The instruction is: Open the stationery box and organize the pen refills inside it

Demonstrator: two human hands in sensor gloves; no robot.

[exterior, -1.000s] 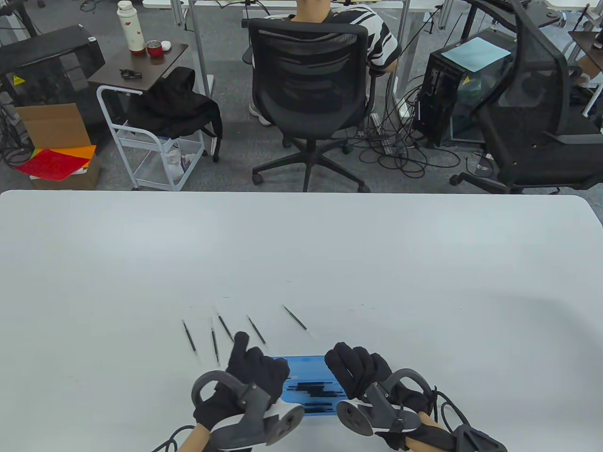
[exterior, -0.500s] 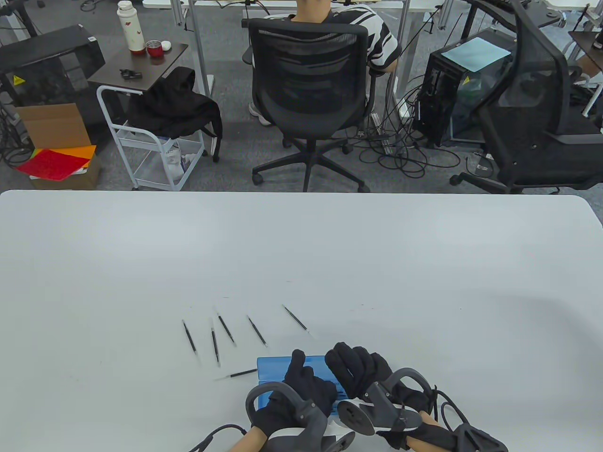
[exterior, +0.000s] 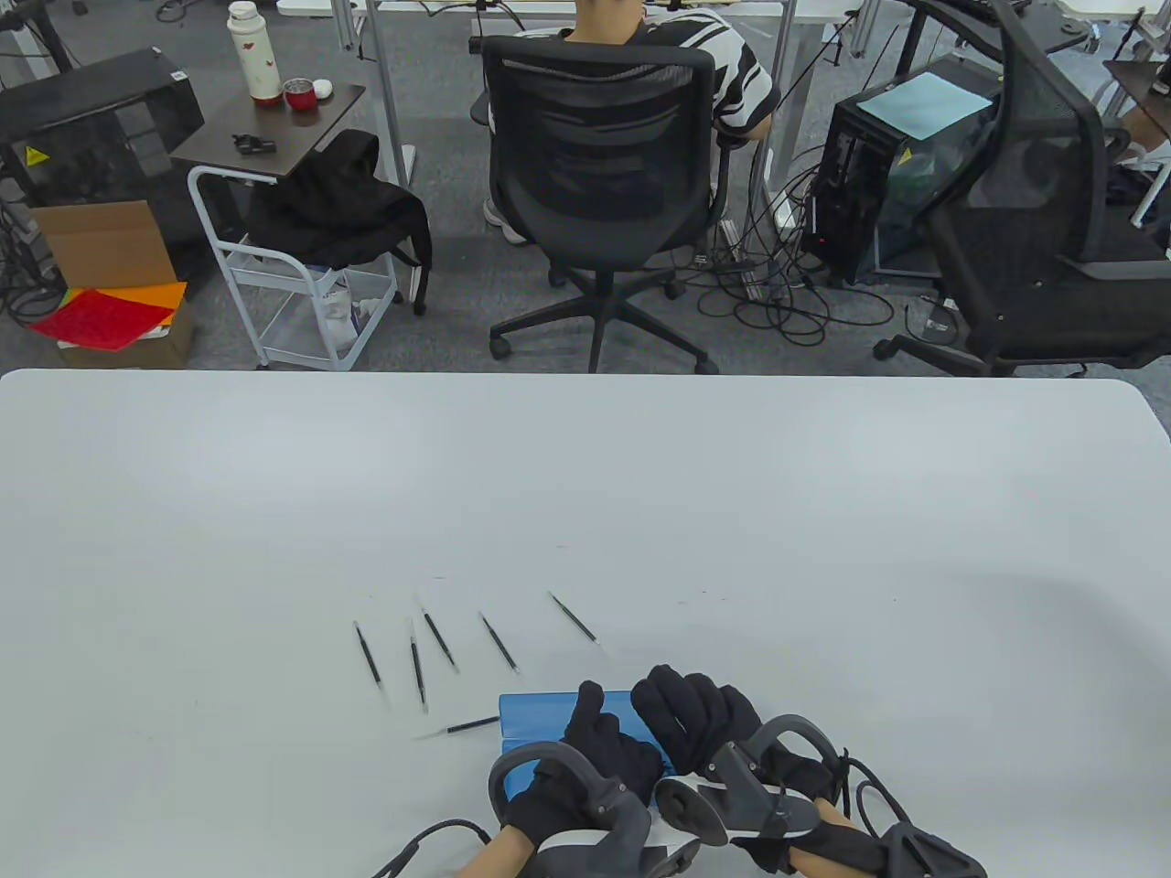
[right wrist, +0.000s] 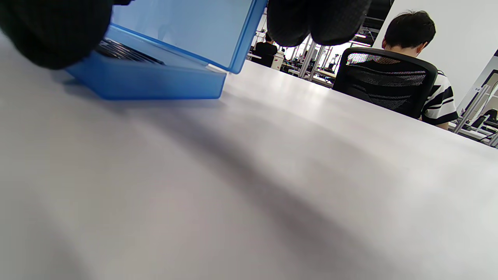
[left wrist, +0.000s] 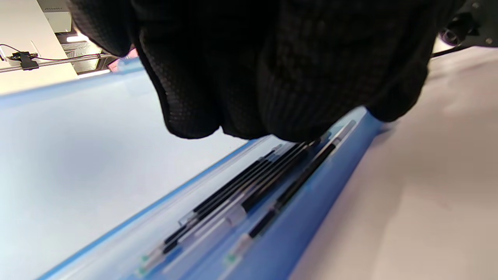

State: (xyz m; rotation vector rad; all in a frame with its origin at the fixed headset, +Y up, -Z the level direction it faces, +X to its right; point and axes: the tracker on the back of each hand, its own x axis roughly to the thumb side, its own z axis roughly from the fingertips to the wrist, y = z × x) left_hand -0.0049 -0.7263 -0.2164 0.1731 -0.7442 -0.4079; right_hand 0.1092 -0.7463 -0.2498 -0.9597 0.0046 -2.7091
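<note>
Lid [right wrist: 186, 27] propped by curled right hand [exterior: 695, 713]; left hand [exterior: 599, 754], fingers bunched, settling refills [left wrist: 253, 190] in box [exterior: 535, 718]; six wait on surface [exterior: 823, 549].

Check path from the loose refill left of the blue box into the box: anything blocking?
Nothing lies on the white table between the thin black pen refill and the translucent blue plastic stationery box. Over the box, though, the left hand covers the opening, and the right hand holds the lid part-raised.
</note>
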